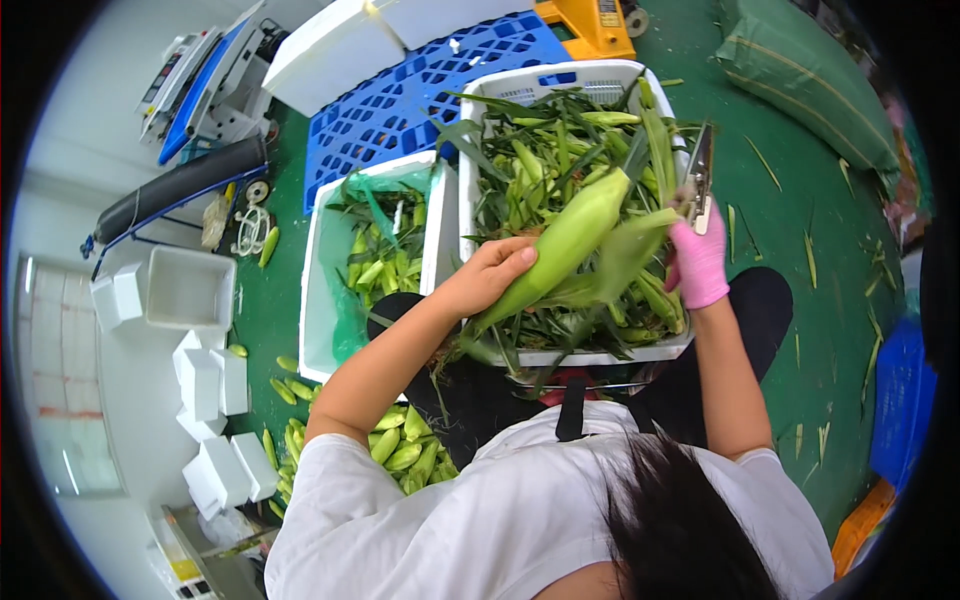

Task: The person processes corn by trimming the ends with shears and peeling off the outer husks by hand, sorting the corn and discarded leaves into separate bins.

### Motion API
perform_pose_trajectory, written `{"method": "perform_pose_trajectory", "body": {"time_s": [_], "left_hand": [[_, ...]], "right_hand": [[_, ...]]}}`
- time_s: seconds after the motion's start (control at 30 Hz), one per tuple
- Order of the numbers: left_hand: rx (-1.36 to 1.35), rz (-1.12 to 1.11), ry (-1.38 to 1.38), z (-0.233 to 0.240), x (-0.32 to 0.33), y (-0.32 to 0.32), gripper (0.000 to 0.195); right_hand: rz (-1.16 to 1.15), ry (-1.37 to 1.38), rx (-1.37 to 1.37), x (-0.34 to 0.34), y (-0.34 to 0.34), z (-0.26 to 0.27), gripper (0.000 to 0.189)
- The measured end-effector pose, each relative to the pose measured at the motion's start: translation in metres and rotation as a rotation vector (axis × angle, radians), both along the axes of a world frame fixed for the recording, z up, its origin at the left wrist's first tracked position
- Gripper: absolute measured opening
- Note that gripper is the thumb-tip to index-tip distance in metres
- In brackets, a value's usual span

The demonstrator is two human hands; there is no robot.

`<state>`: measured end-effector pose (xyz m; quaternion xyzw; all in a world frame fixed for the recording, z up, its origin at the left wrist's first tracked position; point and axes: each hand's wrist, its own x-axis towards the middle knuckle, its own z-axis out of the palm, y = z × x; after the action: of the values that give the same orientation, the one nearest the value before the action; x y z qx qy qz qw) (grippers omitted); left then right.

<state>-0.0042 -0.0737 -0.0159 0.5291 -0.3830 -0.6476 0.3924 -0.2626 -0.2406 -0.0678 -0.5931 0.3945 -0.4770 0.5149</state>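
Observation:
My left hand [496, 274], bare, grips an ear of corn [574, 234] in its pale green husk, tilted up to the right. A blurred husk leaf [637, 247] hangs off the ear and reaches towards my right hand [702, 251]. That hand wears a pink glove and is shut on a metal-bladed tool [700, 169], seemingly a knife, blade upwards; whether its fingers also pinch the leaf is unclear. Below both hands stands a white plastic basket [574, 71], heaped with stripped corn husks and leaves [536, 172].
Left of the basket is a white foam box [442, 232] with a green plastic liner [349, 322] and corn pieces. Husked-in corn ears [409, 450] lie piled on the floor by my left side. Beyond are a blue pallet [382, 112], a yellow pallet jack [592, 30] and a green sack [814, 82].

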Motion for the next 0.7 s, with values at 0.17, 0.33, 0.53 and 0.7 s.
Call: {"method": "perform_pose_trajectory", "body": {"time_s": [0.17,0.33,0.53,0.7], "left_hand": [[-0.338,-0.237,-0.87,0.032,0.001,-0.013,0.067],[-0.941,-0.516,-1.388,0.054,-0.026,-0.027,0.074],[-0.347,0.543,-0.402,-0.011,-0.074,0.018,0.04],[-0.168,0.672,0.495,-0.022,-0.09,0.013,0.032]], "right_hand": [[0.038,0.716,-0.065,-0.03,-0.018,0.035,0.043],[0.799,0.302,0.335,-0.015,0.047,0.063,0.056],[0.515,-0.112,0.433,-0.008,0.113,0.017,0.063],[0.62,0.188,0.216,-0.007,0.124,0.02,0.071]]}}
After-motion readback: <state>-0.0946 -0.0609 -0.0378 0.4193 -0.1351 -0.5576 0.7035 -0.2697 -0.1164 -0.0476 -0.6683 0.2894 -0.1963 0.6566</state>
